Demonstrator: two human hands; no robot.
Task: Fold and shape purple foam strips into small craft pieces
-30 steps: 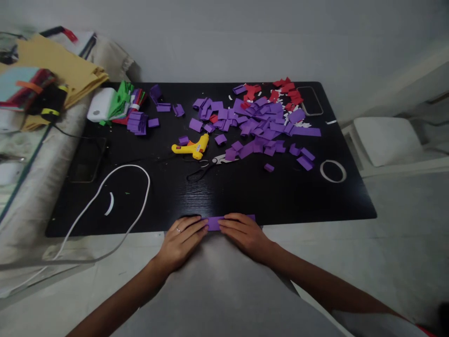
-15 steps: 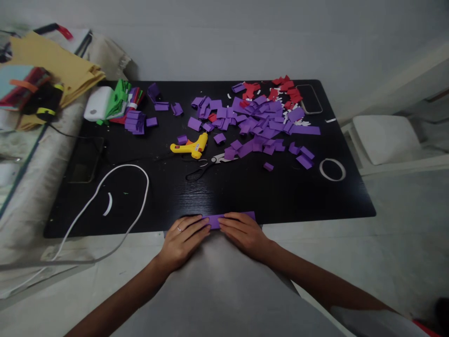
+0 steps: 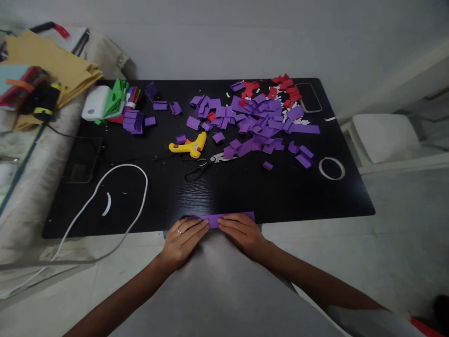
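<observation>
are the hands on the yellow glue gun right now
No, the left hand and right hand are on the purple strip at the black table's near edge, and the yellow glue gun lies beyond them.

Head view: worn on my head, facing forward and steeply down. Distance: far enough back to frame nearly all the table [image 3: 280,194], wall [image 3: 210,51] beyond. My fingers [image 3: 191,231] appear low, near centre, forearms [image 3: 129,299] entering from below.

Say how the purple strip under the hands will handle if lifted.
Probably light: the purple strip looks thin, like paper. Likely bendable, since similar purple pieces on the table lie folded. Flat where it shows between the left hand and right hand, it should hardly roll.
</observation>
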